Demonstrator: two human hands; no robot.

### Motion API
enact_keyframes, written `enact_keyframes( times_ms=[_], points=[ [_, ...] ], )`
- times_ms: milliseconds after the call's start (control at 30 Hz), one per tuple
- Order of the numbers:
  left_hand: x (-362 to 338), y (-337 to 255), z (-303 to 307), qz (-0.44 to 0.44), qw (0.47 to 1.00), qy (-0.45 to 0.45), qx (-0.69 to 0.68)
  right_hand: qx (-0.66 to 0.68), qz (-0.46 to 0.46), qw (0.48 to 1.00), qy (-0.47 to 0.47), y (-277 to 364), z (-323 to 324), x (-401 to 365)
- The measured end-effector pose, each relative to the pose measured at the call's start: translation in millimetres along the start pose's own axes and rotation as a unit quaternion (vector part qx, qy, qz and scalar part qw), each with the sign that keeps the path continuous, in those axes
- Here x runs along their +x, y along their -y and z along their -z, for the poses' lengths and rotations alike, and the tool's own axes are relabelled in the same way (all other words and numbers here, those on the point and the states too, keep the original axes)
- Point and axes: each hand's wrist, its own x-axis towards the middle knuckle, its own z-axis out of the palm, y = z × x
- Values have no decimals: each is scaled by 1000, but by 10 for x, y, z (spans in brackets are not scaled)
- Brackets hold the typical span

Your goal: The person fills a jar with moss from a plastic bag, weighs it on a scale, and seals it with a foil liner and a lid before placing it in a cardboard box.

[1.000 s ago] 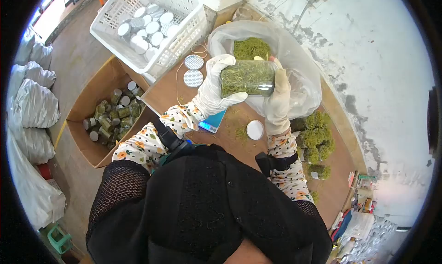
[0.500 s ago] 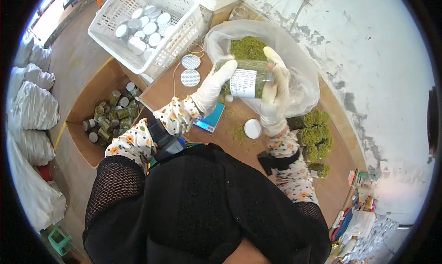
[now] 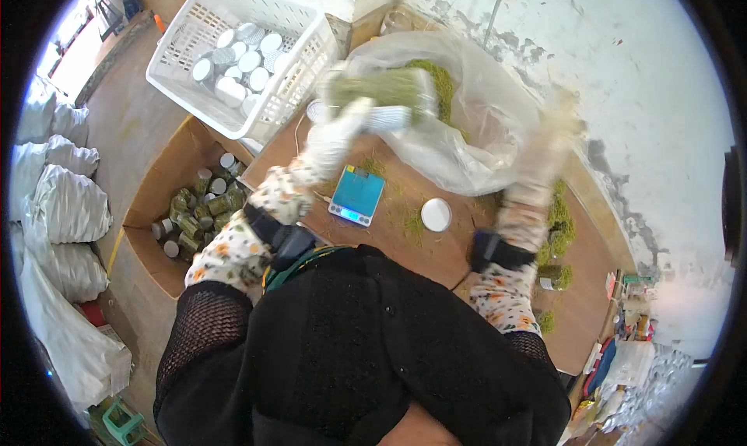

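Note:
My gloved left hand (image 3: pixel 342 128) is closed around a clear jar of dried green strands (image 3: pixel 377 90), tilted on its side and blurred by motion; a printed white label shows on it. Behind the jar lies a large clear plastic bag (image 3: pixel 482 154) with more green strands inside. My right hand (image 3: pixel 554 131), also gloved, is smeared by motion beyond the bag's right side, and its fingers cannot be made out. Below the left hand stands a blue digital scale (image 3: pixel 359 195) with a lit display. A round white lid (image 3: pixel 436 215) lies on the table to its right.
Filled jars (image 3: pixel 556 244) stand along the table's right side, partly hidden by my right arm. At the upper left is a white plastic basket (image 3: pixel 311 26) of lids. A cardboard box (image 3: pixel 148 181) with several closed jars sits left of the table. The wall borders the right.
My left hand has carried the jar up and left, off the spot over the scale. My right hand has let go of the jar and swung right.

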Motion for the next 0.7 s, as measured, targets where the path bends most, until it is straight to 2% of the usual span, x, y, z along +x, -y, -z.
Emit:
enact_keyframes(
  times_ms=[33,67,133,167,200,300,333,433,467,567,667,700],
  points=[
    [30,51,-254,-66,979,35,191,-24,-17,999,-37,-84,-175,-73],
    [-102,-33,-415,87,989,3,-118,19,-68,994,-88,-168,-372,-170],
    [-133,191,-382,68,983,23,-167,203,-188,945,-176,-228,-638,-301],
    [-189,330,-313,72,979,37,-188,312,-258,893,-195,-271,-697,-342],
    [-186,195,-275,101,985,44,-135,411,-335,820,-217,-269,-716,-389],
    [-160,106,-315,64,983,-3,-175,586,-456,617,-261,-256,-755,-321],
    [-148,212,-296,-27,996,-3,-83,593,-418,632,-272,-117,-824,-360],
    [-107,325,-205,-123,987,19,102,546,-381,688,-288,-114,-852,-369],
    [-130,347,-278,-91,995,16,-44,528,-367,708,-291,-121,-844,-367],
    [-182,48,-369,77,983,-39,-164,512,-360,729,-276,-143,-824,-319],
    [-210,26,-365,181,969,-72,-155,421,-367,759,-334,-126,-931,-307],
    [-221,136,-321,243,931,-24,-270,258,-309,873,-276,-81,-881,-282]
  ],
)
